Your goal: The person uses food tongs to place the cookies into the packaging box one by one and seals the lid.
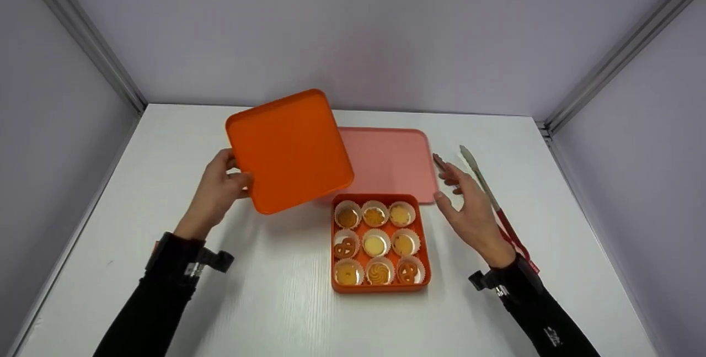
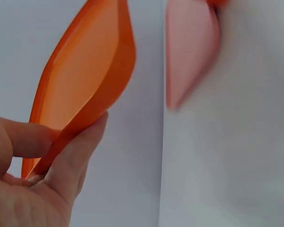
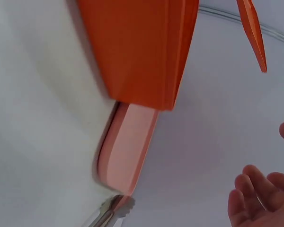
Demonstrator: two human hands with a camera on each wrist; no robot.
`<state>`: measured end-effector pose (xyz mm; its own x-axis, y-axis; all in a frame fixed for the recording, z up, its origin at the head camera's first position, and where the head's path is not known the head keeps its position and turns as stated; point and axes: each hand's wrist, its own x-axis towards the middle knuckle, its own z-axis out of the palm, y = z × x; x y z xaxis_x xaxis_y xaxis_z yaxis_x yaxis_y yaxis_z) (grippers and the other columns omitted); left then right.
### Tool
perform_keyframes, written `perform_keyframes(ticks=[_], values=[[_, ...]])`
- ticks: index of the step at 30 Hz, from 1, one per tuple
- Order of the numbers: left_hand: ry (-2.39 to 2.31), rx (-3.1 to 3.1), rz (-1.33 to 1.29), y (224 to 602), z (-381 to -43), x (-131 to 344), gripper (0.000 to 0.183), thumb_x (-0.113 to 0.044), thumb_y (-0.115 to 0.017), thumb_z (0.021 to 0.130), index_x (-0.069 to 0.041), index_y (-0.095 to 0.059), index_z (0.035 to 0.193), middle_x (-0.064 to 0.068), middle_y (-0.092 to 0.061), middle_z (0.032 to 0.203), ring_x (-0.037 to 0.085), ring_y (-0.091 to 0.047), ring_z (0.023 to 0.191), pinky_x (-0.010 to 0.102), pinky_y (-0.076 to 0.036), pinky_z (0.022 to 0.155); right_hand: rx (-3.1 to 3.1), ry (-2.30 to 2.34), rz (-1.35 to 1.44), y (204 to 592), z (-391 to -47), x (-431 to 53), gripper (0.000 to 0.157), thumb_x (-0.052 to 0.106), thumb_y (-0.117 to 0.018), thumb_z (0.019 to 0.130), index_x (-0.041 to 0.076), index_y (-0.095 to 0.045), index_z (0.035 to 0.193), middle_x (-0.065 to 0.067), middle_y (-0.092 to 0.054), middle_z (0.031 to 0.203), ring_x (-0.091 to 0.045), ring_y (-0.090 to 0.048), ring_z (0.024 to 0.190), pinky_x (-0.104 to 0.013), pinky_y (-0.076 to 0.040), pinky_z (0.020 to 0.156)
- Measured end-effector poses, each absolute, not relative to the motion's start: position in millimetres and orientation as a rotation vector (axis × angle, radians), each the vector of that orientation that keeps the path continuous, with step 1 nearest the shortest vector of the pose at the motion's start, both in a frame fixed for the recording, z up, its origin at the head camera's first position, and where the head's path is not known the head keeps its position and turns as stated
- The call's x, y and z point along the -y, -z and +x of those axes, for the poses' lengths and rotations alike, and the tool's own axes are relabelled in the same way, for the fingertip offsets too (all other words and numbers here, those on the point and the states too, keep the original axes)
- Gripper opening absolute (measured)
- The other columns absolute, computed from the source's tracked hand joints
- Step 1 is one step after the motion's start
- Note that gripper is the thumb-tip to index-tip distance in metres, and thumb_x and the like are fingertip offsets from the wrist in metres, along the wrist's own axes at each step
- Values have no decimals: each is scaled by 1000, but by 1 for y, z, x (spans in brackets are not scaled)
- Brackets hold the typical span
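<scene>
My left hand (image 1: pixel 216 188) pinches the left edge of a square orange lid (image 1: pixel 289 150), thumb on one face and fingers on the other. The lid is tilted and held up over the table, its raised rim showing in the left wrist view. Below and right of it stands an orange box (image 1: pixel 380 289) with rows of paper cups holding cookies and small pretzels (image 1: pixel 345 248). My right hand (image 1: pixel 469 213) hovers right of the box, fingers apart and holding nothing. Beneath that hand lie metal tongs (image 1: pixel 480 175) with red handles, partly hidden by it.
A pink tray (image 1: pixel 386 164) lies behind the box, partly covered by the lid in the head view. The white table (image 1: pixel 276 313) is enclosed by pale walls (image 1: pixel 386 31) at the back and both sides.
</scene>
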<state>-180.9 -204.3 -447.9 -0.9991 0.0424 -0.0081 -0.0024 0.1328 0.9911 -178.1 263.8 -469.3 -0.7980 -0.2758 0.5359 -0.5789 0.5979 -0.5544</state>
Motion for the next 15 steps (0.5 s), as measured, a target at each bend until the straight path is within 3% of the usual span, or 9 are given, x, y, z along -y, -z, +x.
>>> perform_keyframes(ticks=[4,8,12,15], values=[[-2220,-2175,134,446,-177,170,43,4,-51,95,2,-34,134,25,-45,118,41,-62,96,47,-57,77,2465,-1212,809,459,-178,-248,54,4,-65,91,4,-47,142,-13,-64,117,-25,-60,102,-42,-51,84],[-2274,-2089,221,441,-171,144,42,8,-49,94,3,-34,133,27,-44,118,45,-60,100,55,-54,80,2472,-1360,831,447,-174,-236,44,-4,-60,92,-3,-52,135,-15,-67,107,-24,-64,94,-39,-55,84],[-2261,-2192,322,447,-169,122,46,11,-51,91,5,-36,134,28,-47,118,46,-59,101,57,-54,78,2557,-1486,783,425,-166,-226,21,0,-51,98,-7,-66,112,-20,-69,90,-29,-65,77,-37,-58,68],[-2207,-2435,432,459,-170,106,47,12,-57,88,2,-43,132,21,-56,115,39,-62,96,50,-57,75,2671,-1551,736,414,-165,-223,29,7,-46,102,-8,-69,96,-23,-69,81,-36,-62,67,-37,-53,54]])
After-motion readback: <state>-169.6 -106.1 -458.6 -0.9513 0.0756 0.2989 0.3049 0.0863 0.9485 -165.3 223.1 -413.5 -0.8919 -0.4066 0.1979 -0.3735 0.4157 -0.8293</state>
